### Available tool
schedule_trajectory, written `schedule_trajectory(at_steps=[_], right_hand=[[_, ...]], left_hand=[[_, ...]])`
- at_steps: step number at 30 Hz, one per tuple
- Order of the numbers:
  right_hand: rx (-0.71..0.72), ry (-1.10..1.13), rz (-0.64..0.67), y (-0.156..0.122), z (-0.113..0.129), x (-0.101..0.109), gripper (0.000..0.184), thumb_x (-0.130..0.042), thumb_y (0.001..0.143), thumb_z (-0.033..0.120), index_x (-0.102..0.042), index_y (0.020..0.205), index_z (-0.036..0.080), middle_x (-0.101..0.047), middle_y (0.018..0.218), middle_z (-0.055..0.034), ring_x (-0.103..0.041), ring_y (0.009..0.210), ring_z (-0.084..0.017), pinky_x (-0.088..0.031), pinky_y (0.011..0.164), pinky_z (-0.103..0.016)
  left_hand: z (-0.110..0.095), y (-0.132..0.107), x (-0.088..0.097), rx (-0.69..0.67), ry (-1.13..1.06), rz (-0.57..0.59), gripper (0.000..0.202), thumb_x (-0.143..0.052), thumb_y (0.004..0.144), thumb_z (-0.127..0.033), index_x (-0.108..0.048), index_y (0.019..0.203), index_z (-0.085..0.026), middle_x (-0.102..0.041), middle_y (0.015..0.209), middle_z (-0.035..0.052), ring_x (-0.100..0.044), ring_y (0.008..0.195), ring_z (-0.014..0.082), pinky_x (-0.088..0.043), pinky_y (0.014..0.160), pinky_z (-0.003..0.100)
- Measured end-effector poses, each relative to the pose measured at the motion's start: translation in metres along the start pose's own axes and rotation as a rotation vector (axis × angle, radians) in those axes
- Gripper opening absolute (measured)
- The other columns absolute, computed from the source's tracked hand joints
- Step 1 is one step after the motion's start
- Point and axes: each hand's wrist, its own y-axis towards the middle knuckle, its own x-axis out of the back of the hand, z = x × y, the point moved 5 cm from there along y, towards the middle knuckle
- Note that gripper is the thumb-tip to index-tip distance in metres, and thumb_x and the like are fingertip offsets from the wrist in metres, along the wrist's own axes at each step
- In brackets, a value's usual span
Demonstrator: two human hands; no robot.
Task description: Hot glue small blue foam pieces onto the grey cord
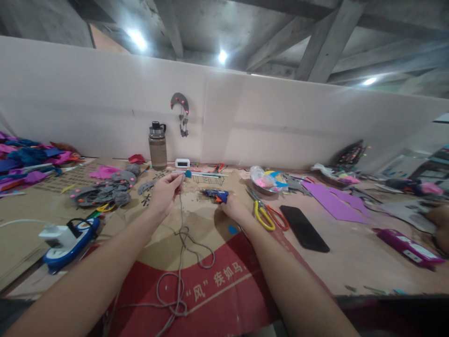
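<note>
My left hand (pixel 166 191) is raised over the cardboard, thumb and fingers pinched on a small blue piece (pixel 188 174). A grey yarn (pixel 182 255) hangs from those fingertips and runs down in loose loops over the red printed part of the cardboard (pixel 224 285). My right hand (pixel 232 206) is closed around a blue glue gun (pixel 214 194), whose nozzle points left toward the space below my left hand. Another flat blue piece (pixel 232 230) lies on the cardboard beside my right wrist.
Right of my right arm lie yellow-handled scissors (pixel 264 217), red-handled scissors (pixel 278 216) and a black phone (pixel 304 228). A blue power strip (pixel 72 245) lies left. Behind stand a water bottle (pixel 157 147) and a bowl (pixel 263 188). Someone's hand (pixel 440 222) shows far right.
</note>
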Motion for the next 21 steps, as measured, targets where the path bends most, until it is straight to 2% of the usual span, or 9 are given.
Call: schedule_trajectory(at_steps=[5, 9, 11, 13, 16, 19, 21], right_hand=[[-0.039, 0.171, 0.015, 0.014, -0.006, -0.001, 0.030, -0.055, 0.068, 0.036, -0.059, 0.087, 0.013, -0.065, 0.080, -0.0105, -0.062, 0.071, -0.021, -0.042, 0.057, -0.026], [0.001, 0.313, -0.045, 0.008, 0.002, 0.010, 0.032, -0.049, 0.072, 0.036, -0.054, 0.095, 0.014, -0.063, 0.081, -0.0070, -0.060, 0.070, -0.018, -0.043, 0.057, -0.024], [0.071, 0.458, -0.102, 0.000, 0.012, 0.021, 0.035, -0.045, 0.073, 0.032, -0.048, 0.105, 0.016, -0.061, 0.083, -0.0041, -0.058, 0.068, -0.015, -0.045, 0.058, -0.024], [0.178, 0.724, -0.149, -0.012, 0.024, 0.032, 0.041, -0.045, 0.072, 0.026, -0.040, 0.112, 0.018, -0.058, 0.082, -0.0016, -0.056, 0.064, -0.013, -0.046, 0.057, -0.025], [0.355, 1.035, -0.100, -0.029, 0.044, 0.044, 0.040, -0.045, 0.071, 0.022, -0.037, 0.111, 0.022, -0.058, 0.089, -0.0025, -0.055, 0.066, -0.012, -0.047, 0.057, -0.024], [0.494, 1.110, -0.012, -0.044, 0.059, 0.048, 0.031, -0.048, 0.075, 0.026, -0.041, 0.106, 0.023, -0.057, 0.098, -0.0040, -0.052, 0.064, -0.010, -0.044, 0.054, -0.023], [0.532, 1.092, -0.003, -0.050, 0.063, 0.049, 0.029, -0.048, 0.077, 0.029, -0.043, 0.105, 0.022, -0.057, 0.100, -0.0039, -0.047, 0.059, -0.008, -0.042, 0.053, -0.022]], left_hand=[[0.001, 0.003, 0.002, -0.005, 0.002, 0.027, 0.022, -0.074, 0.060, -0.028, -0.067, 0.073, -0.013, -0.060, 0.065, 0.0017, -0.043, 0.045, 0.0038, -0.030, 0.041, 0.017], [0.001, 0.004, 0.005, 0.015, -0.021, 0.032, 0.021, -0.074, 0.060, -0.028, -0.066, 0.073, -0.013, -0.060, 0.068, 0.0023, -0.043, 0.046, 0.0038, -0.030, 0.040, 0.016], [0.001, 0.005, 0.006, 0.028, -0.032, 0.030, 0.021, -0.074, 0.060, -0.027, -0.066, 0.073, -0.013, -0.060, 0.069, 0.0020, -0.044, 0.047, 0.0038, -0.030, 0.041, 0.016], [0.002, 0.006, 0.008, 0.035, -0.040, 0.016, 0.021, -0.074, 0.060, -0.027, -0.065, 0.073, -0.013, -0.060, 0.069, 0.0016, -0.044, 0.048, 0.0036, -0.031, 0.041, 0.015], [0.002, 0.007, 0.011, 0.032, -0.035, -0.007, 0.022, -0.074, 0.059, -0.027, -0.064, 0.071, -0.013, -0.059, 0.067, 0.0013, -0.043, 0.047, 0.0034, -0.031, 0.041, 0.016], [0.001, 0.007, 0.011, 0.019, -0.013, -0.019, 0.022, -0.075, 0.057, -0.028, -0.064, 0.069, -0.012, -0.057, 0.063, 0.0004, -0.042, 0.047, 0.0037, -0.030, 0.042, 0.016], [0.000, 0.006, 0.010, 0.017, 0.010, -0.029, 0.022, -0.074, 0.057, -0.029, -0.064, 0.067, -0.012, -0.054, 0.059, -0.0006, -0.040, 0.046, 0.0039, -0.029, 0.041, 0.017]])
